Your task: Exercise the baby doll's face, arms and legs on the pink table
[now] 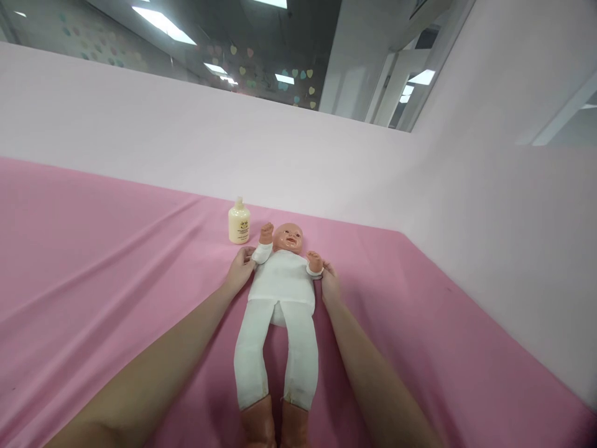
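Note:
A baby doll in a white one-piece lies on its back on the pink sheet, head away from me, bare feet toward me. My left hand grips the doll's arm at the white cuff on the left. My right hand holds the doll's other arm at the cuff on the right. Both doll arms are bent upward. A small cream lotion bottle stands upright just left of the doll's head, a short way beyond my left hand.
The pink sheet covers a wide flat surface with soft creases on the left. Pale pink walls rise behind and along the right side, meeting in a corner. Ceiling lights and heart decorations show above the back wall.

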The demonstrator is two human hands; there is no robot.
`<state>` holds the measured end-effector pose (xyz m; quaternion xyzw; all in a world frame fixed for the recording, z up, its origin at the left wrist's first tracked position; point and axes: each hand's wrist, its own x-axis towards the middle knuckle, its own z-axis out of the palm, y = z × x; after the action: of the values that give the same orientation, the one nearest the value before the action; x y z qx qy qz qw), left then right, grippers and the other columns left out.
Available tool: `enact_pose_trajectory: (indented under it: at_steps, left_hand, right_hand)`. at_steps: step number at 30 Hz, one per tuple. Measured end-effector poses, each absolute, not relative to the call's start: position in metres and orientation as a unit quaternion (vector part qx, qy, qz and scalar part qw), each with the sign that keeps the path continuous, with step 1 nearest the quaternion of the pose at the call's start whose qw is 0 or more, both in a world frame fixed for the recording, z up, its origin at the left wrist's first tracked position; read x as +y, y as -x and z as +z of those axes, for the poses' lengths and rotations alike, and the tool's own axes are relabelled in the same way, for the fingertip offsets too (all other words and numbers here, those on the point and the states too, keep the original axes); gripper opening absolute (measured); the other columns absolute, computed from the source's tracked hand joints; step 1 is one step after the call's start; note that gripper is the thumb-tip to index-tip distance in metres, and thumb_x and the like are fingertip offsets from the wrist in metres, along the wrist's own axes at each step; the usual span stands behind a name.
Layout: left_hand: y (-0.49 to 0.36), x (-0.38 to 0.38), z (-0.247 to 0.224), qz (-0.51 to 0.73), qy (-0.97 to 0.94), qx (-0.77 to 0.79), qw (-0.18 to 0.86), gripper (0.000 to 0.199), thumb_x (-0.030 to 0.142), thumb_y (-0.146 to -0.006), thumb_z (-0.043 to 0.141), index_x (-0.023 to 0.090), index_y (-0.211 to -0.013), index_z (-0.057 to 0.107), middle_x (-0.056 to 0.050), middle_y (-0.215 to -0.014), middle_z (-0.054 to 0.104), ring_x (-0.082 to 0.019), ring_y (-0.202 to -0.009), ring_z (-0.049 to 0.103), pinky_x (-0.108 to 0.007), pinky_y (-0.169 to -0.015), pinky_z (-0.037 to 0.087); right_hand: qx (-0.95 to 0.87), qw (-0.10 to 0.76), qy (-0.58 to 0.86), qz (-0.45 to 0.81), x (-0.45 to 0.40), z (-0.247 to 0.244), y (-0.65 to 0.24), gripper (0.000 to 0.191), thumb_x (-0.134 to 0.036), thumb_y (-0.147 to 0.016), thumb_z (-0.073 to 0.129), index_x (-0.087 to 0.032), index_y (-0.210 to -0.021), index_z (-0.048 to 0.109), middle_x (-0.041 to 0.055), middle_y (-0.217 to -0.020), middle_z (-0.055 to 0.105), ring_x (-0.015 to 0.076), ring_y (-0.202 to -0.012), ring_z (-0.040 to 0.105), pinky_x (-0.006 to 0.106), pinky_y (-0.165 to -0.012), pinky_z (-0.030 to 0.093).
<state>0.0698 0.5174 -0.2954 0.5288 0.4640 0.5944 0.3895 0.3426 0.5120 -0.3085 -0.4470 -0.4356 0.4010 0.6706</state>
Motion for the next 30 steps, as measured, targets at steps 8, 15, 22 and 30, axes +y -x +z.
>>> enact_pose_trajectory:
  at_steps: [8, 15, 22, 30]
  left_hand:
    - [-0.068, 0.511, -0.292, 0.59, -0.559, 0.49, 0.314, 0.046, 0.028, -0.078, 0.062, 0.023, -0.123, 0.055, -0.009, -0.133, 0.062, -0.024, -0.115, 0.062, -0.038, -0.095, 0.051]
    - [-0.067, 0.514, -0.295, 0.564, -0.554, 0.52, 0.324, 0.043, 0.031, -0.08, 0.062, 0.021, -0.122, 0.062, -0.011, -0.131, 0.065, -0.027, -0.114, 0.063, -0.042, -0.1, 0.05]
    - [-0.064, 0.522, -0.304, 0.531, -0.564, 0.528, 0.348, 0.055, 0.033, -0.081, 0.06, 0.017, -0.134, 0.06, -0.012, -0.134, 0.065, -0.028, -0.116, 0.063, -0.044, -0.106, 0.047]
    - [-0.063, 0.513, -0.294, 0.465, -0.612, 0.57, 0.291, 0.051, 0.032, -0.086, 0.054, 0.015, -0.133, 0.064, -0.011, -0.123, 0.072, -0.031, -0.11, 0.065, -0.047, -0.103, 0.047]
  right_hand:
    - [-0.448, 0.661, 0.502, 0.332, 0.5, -0.297, -0.339, 0.034, -0.034, -0.078, 0.059, -0.021, -0.11, 0.055, 0.0057, -0.11, 0.07, 0.0175, -0.098, 0.067, 0.03, -0.086, 0.056]
    - [-0.444, 0.633, 0.551, 0.316, 0.507, -0.307, -0.347, 0.047, -0.028, -0.081, 0.055, -0.019, -0.127, 0.058, 0.0105, -0.135, 0.061, 0.0203, -0.124, 0.06, 0.037, -0.109, 0.049]
    - [-0.475, 0.575, 0.592, 0.306, 0.501, -0.302, -0.345, 0.056, -0.032, -0.082, 0.057, -0.017, -0.136, 0.059, 0.0095, -0.14, 0.06, 0.0229, -0.128, 0.057, 0.035, -0.114, 0.045]
    - [-0.455, 0.596, 0.567, 0.34, 0.505, -0.307, -0.346, 0.057, -0.032, -0.078, 0.064, -0.02, -0.133, 0.058, 0.0101, -0.135, 0.062, 0.023, -0.125, 0.061, 0.038, -0.111, 0.049]
